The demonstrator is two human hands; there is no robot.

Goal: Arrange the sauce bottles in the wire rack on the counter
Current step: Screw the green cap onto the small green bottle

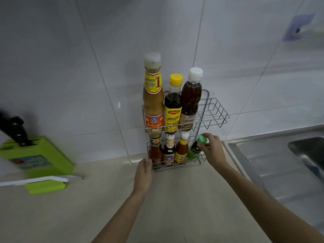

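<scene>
Right hand (213,151) fingers gripping tilted green bottle (195,149) at wire rack (213,111) edge, left hand (144,172) open

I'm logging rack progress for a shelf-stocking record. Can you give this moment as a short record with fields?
rack: wire rack, two tiers, on the counter against the tiled wall
upper tier: three tall bottles at the left, right end free
lower tier: three small bottles, plus green-capped bottle tilted at the right end
right hand: gripping the green-capped bottle near its cap
left hand: against the rack's lower left corner
nearby: green knife block, steel sink

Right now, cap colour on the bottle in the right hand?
Green cap, bottle in right hand; head view.
</scene>
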